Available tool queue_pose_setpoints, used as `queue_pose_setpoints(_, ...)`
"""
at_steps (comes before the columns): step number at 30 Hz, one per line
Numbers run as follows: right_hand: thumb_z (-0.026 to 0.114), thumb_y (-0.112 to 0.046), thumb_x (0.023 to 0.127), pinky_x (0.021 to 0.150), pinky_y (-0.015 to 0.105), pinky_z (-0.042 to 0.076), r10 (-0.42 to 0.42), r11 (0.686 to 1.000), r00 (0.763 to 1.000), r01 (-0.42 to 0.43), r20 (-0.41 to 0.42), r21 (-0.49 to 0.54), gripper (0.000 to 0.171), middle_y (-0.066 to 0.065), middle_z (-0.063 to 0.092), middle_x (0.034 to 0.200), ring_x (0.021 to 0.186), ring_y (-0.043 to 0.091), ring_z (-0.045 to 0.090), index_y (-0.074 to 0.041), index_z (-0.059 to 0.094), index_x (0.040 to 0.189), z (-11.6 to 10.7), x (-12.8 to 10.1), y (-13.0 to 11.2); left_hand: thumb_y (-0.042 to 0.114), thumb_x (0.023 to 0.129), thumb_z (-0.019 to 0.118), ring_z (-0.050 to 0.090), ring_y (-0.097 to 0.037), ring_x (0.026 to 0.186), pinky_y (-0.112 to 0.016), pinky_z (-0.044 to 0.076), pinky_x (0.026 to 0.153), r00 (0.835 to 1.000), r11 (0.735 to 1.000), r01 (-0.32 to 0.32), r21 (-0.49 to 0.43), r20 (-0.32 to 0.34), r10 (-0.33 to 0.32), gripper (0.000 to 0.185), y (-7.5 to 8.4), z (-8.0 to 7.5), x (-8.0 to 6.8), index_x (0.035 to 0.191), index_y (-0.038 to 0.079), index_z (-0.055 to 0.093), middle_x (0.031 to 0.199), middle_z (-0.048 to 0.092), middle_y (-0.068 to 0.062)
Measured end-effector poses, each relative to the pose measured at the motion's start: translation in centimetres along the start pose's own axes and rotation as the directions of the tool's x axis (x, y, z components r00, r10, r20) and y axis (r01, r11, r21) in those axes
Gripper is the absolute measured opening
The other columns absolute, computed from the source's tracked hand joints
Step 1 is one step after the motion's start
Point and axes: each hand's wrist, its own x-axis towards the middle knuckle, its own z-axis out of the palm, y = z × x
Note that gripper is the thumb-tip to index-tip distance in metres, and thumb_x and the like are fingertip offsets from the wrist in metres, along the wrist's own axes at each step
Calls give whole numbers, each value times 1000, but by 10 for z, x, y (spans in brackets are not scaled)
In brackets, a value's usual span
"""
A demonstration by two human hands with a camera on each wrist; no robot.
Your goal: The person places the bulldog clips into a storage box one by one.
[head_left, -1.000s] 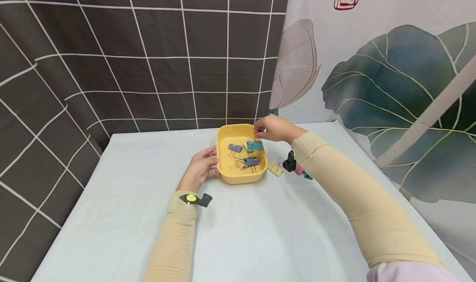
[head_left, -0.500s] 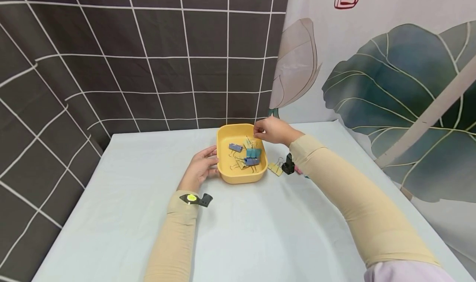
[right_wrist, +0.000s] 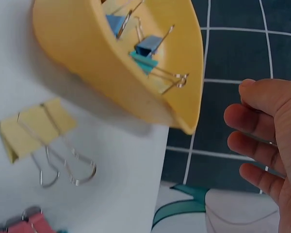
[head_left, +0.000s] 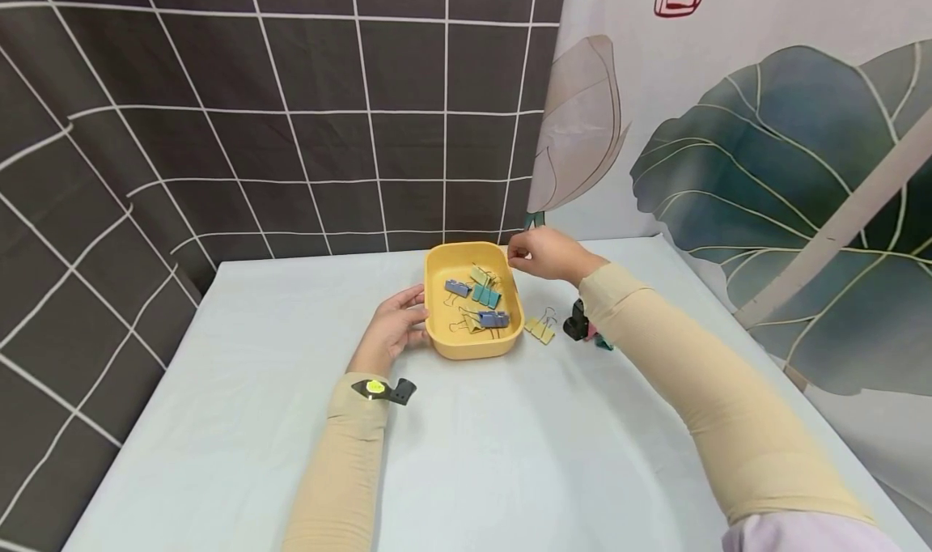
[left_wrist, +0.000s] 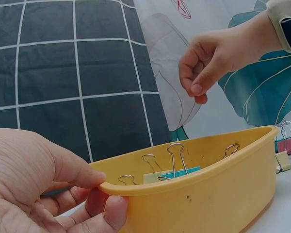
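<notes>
A yellow tray (head_left: 437, 337) sits on the pale table and holds several binder clips, among them a teal clip (head_left: 485, 295) and two blue ones (head_left: 493, 318). My left hand (head_left: 393, 325) grips the tray's left wall, thumb on the rim (left_wrist: 72, 170). My right hand (head_left: 544, 254) hovers over the tray's far right corner with fingers loosely curled and nothing in them. In the right wrist view the teal clip (right_wrist: 145, 62) lies inside the tray (right_wrist: 87, 58), and the hand's fingers (right_wrist: 262, 141) are apart from it.
A yellow clip (head_left: 540, 329) lies on the table (head_left: 510, 455) right of the tray, with pink and teal clips (head_left: 600, 341) partly hidden behind my right forearm. A dark grid backdrop and a leaf-print curtain close off the far side.
The teal clip has left my right hand and now lies in the tray. The right hand has drawn back a little to the right. The left hand has stayed on the tray.
</notes>
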Motion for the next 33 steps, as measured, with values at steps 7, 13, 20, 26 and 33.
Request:
queue_pose_setpoints(7, 66, -17, 98, 77, 37, 58, 33, 999, 999, -33, 21, 0, 10, 3, 72, 92, 81, 18, 64, -10, 72, 96, -4, -14, 12, -7, 95, 57, 58, -30, 114, -25, 60, 62, 1000, 1000, -1, -3, 5, 1, 60, 0, 0, -1, 151, 13, 47, 144, 48, -10)
queue_pose_setpoints(13, 68, -22, 98, 79, 35, 60, 86, 996, 993, -87, 76, 5, 13, 2, 72, 92, 81, 17, 63, -10, 74, 99, 4, -24, 24, -5, 96, 58, 58, -30, 116, -26, 60, 64, 1000, 1000, 9, 4, -3, -9, 59, 0, 0, -2, 151, 15, 48, 143, 49, -9)
queue_pose_setpoints(20, 68, -23, 98, 79, 36, 59, 138, 990, 978, -140, 159, 3, 15, 1, 70, 90, 80, 17, 61, -9, 74, 101, 18, -35, 36, -6, 95, 58, 58, -31, 116, -27, 61, 65, 1000, 1000, 8, -8, -2, -8, 60, 0, 1, -1, 150, 14, 48, 141, 50, -7)
queue_pose_setpoints(26, 68, -24, 98, 75, 32, 59, 162, 986, 966, -166, 204, 1, 16, 0, 70, 88, 76, 15, 61, -10, 74, 101, 33, -47, 45, -5, 96, 59, 60, -30, 114, -26, 60, 64, 1000, 1000, 5, 25, -6, -5, 58, -1, 1, 1, 150, 15, 50, 140, 51, -7)
queue_pose_setpoints(33, 65, -29, 99, 67, 27, 57, 141, 987, 954, -158, 265, 42, 22, -1, 70, 84, 70, 12, 60, -10, 75, 104, 44, -56, 51, -5, 96, 58, 60, -31, 114, -27, 61, 65, 1000, 1000, 6, 30, -2, -6, 58, -1, 0, 0, 150, 15, 49, 142, 50, -9)
